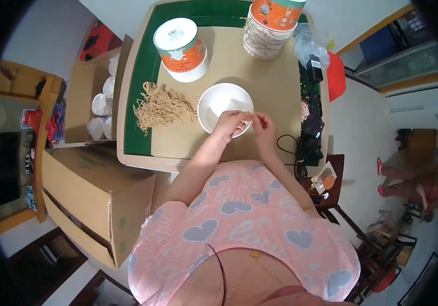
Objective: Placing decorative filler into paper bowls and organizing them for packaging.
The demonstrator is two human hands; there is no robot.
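Note:
A white paper bucket stands on the cardboard sheet in front of me, its mouth facing up. My left hand lies over its near right rim, fingers closed in a pinch. Just right of the rim is my right hand, thumb and fingertips pinched together close to the left fingertips. Whatever is between the fingers is too small to make out. Left of the bucket lies a loose pile of tan twine cords. Behind it, an upside-down stack of orange and green printed paper buckets shows a white base.
A taller bucket stack with cords hanging round it stands at the far right. Clear plastic wrap, black adapters and cables line the table's right edge. Cardboard boxes stand on the left. Another person is off to the right.

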